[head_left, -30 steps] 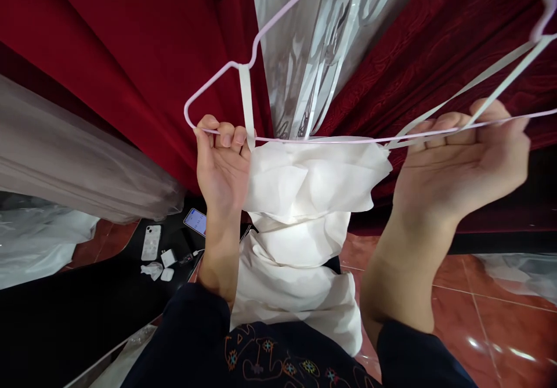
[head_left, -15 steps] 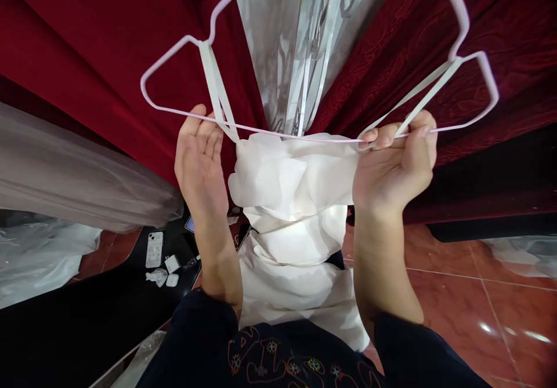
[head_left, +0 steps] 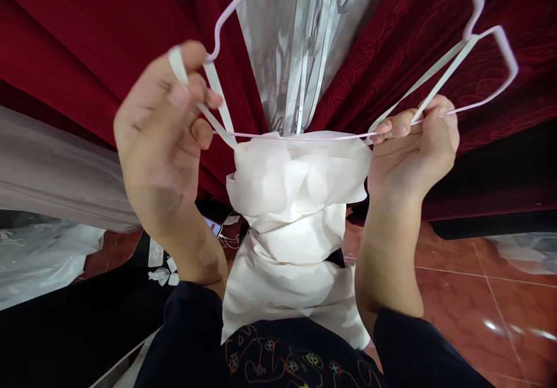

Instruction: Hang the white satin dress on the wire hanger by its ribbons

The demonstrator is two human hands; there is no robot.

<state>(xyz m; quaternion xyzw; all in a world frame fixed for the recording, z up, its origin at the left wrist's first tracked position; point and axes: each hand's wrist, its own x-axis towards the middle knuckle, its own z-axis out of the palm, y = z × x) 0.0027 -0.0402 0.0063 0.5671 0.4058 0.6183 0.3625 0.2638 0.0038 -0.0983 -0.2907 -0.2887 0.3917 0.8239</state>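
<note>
Lilac plastic forms the hanger (head_left: pixel 304 138), held out in front of the wearer, its lower bar running roughly level and its top out of view. White cloth makes up the garment (head_left: pixel 300 234), whose top edge sits at the middle of that bar and whose gathered folds drop toward the person's dark, embroidered shirt (head_left: pixel 261 356). The left hand (head_left: pixel 159 130), slightly blurred, is raised with curled fingers, gripping part of the left strap (head_left: pixel 221 101) between thumb and forefinger; another length of this narrow white band runs up to the hanger's shoulder, and the hanger's left end is hidden by the hand. The right hand (head_left: pixel 411 150), palm up, grasps the lower bar with bent fingers and thumb, close beside the right strap (head_left: pixel 450 69), which slants in two strands up to the other shoulder. Behind hang a plain red drape (head_left: pixel 96 46) on the left, silvery cloth (head_left: pixel 270 34) in the centre and patterned red fabric (head_left: pixel 387 46) on the right. At lower left, a black table (head_left: pixel 82 318) bears a lit phone (head_left: pixel 213 226) near its far end and small white items (head_left: pixel 159 276) near its right edge. Reddish tiles (head_left: pixel 465 301) cover the floor.
</note>
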